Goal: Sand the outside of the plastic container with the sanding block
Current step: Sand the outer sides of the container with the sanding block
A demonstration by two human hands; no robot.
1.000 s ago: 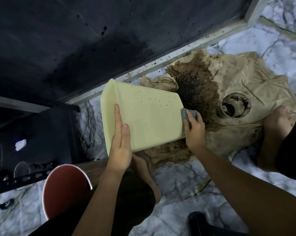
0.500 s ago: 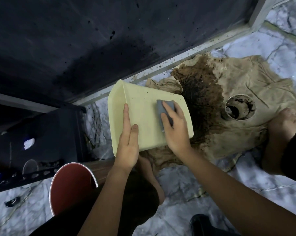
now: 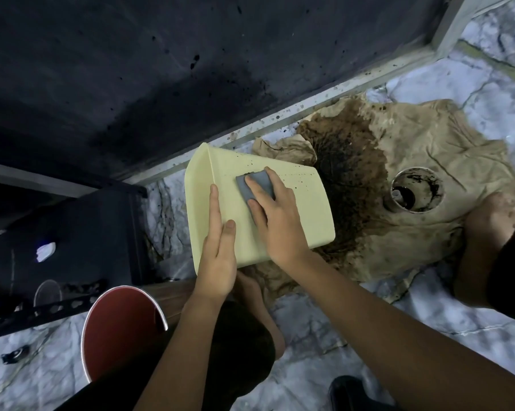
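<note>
You have a pale yellow container (image 3: 282,221) flecked with small dark specks, and a grey sanding block (image 3: 254,186) on it. The cloth (image 3: 446,161) is tan with a dark brown stain, the floor (image 3: 333,336) white marble with grey veins, the bucket (image 3: 116,330) red.

Marble-patterned floor (image 3: 324,378) bears a stained tan cloth (image 3: 446,161), a red bucket (image 3: 116,327) and a black shelf unit (image 3: 72,238).
</note>
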